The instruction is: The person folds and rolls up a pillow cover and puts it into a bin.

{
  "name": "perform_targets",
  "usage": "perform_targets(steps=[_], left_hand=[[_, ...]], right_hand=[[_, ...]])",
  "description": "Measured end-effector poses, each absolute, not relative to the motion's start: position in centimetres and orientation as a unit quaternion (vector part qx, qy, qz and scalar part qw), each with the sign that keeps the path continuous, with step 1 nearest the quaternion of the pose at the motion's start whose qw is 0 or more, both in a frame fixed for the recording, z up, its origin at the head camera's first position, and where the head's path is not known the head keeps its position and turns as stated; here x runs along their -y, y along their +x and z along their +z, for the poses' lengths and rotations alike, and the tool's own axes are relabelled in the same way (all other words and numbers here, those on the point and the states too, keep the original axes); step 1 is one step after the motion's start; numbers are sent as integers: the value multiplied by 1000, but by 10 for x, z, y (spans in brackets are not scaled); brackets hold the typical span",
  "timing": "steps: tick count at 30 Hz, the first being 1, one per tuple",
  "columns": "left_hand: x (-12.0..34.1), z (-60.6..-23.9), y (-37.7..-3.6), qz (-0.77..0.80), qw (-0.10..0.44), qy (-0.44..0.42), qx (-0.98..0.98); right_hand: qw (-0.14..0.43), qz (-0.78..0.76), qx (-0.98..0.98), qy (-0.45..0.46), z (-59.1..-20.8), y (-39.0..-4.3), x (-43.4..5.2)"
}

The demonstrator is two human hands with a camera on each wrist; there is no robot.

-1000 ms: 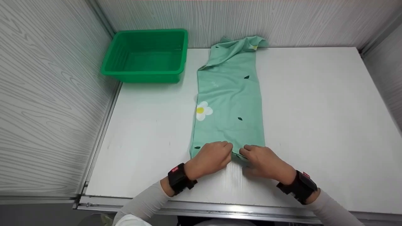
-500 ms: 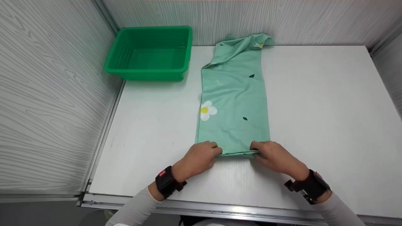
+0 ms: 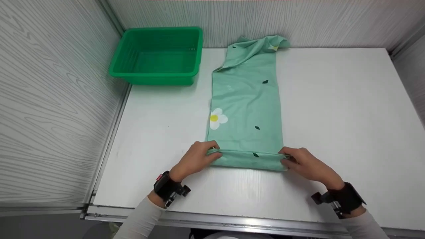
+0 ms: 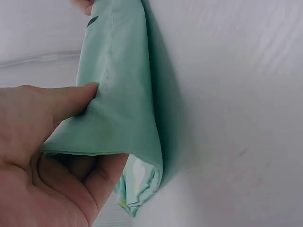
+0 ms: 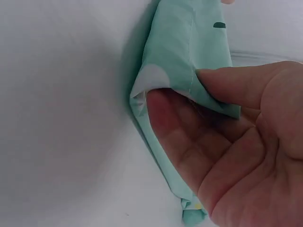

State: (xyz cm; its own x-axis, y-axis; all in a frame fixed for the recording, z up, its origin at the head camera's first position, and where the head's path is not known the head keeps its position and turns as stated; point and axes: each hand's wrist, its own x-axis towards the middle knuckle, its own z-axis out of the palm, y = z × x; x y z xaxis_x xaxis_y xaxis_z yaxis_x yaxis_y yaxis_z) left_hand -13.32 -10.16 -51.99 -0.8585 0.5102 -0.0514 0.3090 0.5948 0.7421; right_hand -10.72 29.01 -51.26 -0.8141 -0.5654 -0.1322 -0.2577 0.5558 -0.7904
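Observation:
A light green cloth [image 3: 245, 106] with a daisy and dark leaf print lies as a long strip on the white table, its near end turned up into a narrow folded band. At the band's left end, my left hand [image 3: 196, 157] pinches the cloth. My right hand [image 3: 307, 164] pinches the right end. The left wrist view has my left thumb [image 4: 75, 101] on the outside of the cloth, with the fingers behind the layer. From the right wrist, my right thumb [image 5: 232, 85] presses the hemmed edge while the fingers reach inside the fold, partly hidden.
A green plastic basket [image 3: 156, 79] stands at the table's back left corner. The cloth's far end is bunched and touches the back wall [image 3: 332, 23]. A metal rail [image 3: 252, 221] runs along the near table edge.
My hands have moved apart from the middle of the near edge to its two ends. That edge has been turned up into a band over the strip.

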Motion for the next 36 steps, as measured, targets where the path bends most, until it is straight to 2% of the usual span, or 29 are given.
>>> perform_targets(steps=[10, 13, 16, 19, 22, 24, 27, 29, 32, 36], left_hand=[[110, -540, -148, 389, 143, 131, -901], [113, -543, -150, 388, 131, 109, -906], [114, -541, -149, 373, 105, 100, -916], [114, -535, -144, 333, 56, 139, -931], [112, -529, -134, 281, 18, 235, -930], [109, -528, -126, 243, 18, 309, -919], [101, -529, -118, 193, 48, 386, -901], [95, -531, -115, 160, 70, 405, -897], [88, -533, -115, 121, 88, 410, -900], [80, -535, -115, 72, 54, 418, -904]], right_hand=[[214, -436, -861, -152, -528, -109, -294], [204, -421, -874, -134, -530, -109, -291], [168, -383, -899, -127, -530, -109, -288], [108, -331, -928, -135, -528, -106, -285], [31, -279, -944, -173, -525, -99, -278], [-19, -255, -941, -220, -524, -95, -272], [-69, -229, -924, -296, -525, -90, -261], [-79, -218, -914, -333, -527, -87, -254], [-58, -208, -910, -354, -531, -85, -247], [-28, -199, -912, -356, -535, -88, -245]])
